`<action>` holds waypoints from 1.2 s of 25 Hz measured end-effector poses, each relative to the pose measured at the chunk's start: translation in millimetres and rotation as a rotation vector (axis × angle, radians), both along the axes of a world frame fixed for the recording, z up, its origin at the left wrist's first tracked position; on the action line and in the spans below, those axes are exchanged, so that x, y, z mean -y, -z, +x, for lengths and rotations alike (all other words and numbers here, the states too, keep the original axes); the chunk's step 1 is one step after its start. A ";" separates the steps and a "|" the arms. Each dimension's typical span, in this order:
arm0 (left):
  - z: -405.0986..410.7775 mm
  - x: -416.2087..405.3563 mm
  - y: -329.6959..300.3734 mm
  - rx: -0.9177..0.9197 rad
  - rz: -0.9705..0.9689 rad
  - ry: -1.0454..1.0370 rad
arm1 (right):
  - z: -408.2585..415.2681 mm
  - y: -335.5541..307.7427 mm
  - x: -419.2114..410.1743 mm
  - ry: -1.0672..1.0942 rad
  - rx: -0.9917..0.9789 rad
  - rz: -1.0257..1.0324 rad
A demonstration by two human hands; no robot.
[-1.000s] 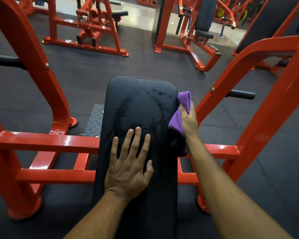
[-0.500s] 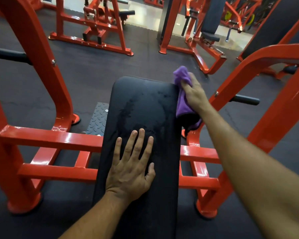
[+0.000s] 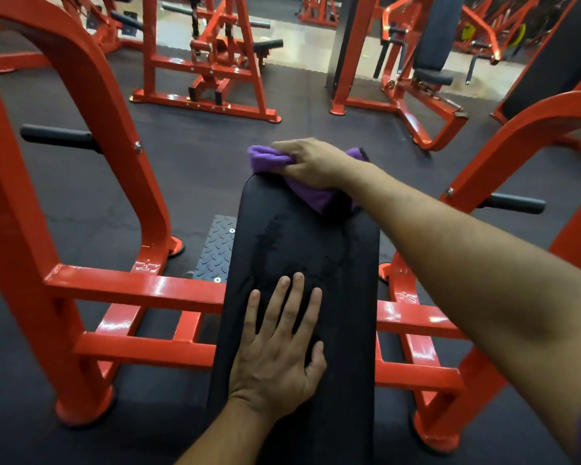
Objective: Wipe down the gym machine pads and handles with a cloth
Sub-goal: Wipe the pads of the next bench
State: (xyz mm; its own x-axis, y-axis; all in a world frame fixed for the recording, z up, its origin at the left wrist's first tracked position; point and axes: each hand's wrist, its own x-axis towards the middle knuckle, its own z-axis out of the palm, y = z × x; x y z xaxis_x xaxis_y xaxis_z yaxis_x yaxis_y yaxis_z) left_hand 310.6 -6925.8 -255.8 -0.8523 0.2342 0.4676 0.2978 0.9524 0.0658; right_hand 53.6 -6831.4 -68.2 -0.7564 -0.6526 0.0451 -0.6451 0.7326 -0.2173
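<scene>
Dark rubber gym floor [image 3: 188, 176] and orange frames [image 3: 131, 290] surround the long black pad [image 3: 342, 263] I'm wiping.

At the pad's far end my right hand [image 3: 312, 166] bunches the purple cloth [image 3: 265, 157] and presses it over the edge; nearer me on the pad, my left hand [image 3: 279, 350] lies flat, fingers spread, holding nothing. Wet streaks mark the pad's middle. I judge the cloth soft and light, best gripped in a wad; the damp vinyl is likely slick.

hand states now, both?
Left hand: open, flat on black pad.
Right hand: gripping purple cloth at the pad's far end.
</scene>
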 end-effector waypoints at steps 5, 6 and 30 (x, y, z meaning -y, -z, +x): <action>-1.3 -1.1 2.7 -0.019 0.026 0.003 | 12.8 16.5 -105.5 0.238 0.070 -0.243; -1.8 -1.4 2.0 -0.024 0.035 0.010 | 14.4 17.9 -112.6 0.268 0.072 -0.284; 2.5 -0.2 -6.8 0.048 0.070 -0.003 | 63.2 55.9 -58.9 0.337 -0.490 -0.137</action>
State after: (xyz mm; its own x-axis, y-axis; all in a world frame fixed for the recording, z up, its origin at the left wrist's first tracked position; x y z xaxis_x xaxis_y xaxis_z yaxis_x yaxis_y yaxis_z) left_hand 313.1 -6925.6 -249.0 -0.8747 0.2002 0.4414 0.2903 0.9457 0.1463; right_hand 116.8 -6772.4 -124.1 -0.7902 -0.3444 0.5069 -0.4311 0.9003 -0.0604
